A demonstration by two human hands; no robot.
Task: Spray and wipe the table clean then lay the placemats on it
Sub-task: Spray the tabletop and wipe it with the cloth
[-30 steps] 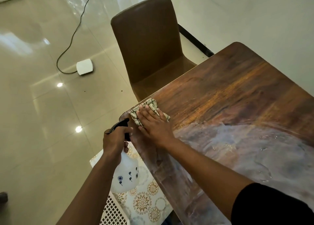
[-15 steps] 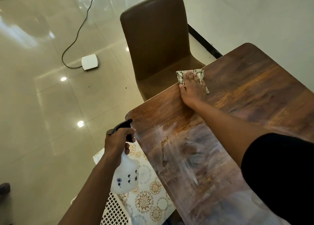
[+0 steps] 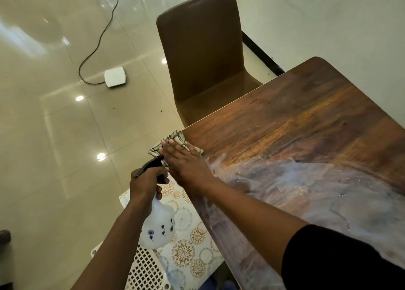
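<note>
A dark wooden table fills the right side, its near half streaked with wet smears. My right hand lies flat with straight fingers on a patterned cloth at the table's near left corner; part of the cloth hangs past the edge. Just left of it, off the table, my left hand grips the black trigger head of a white spray bottle with small dark flower marks. Under the bottle, a floral placemat lies on a white lattice stool.
A brown chair stands at the table's far left side. A white lattice stool is below the table's corner. On the glossy tiled floor lies a white box with a black cable.
My right hand has slid the cloth back from the table's far edge by the chair to the near left corner. The left hand with the bottle has hardly moved.
</note>
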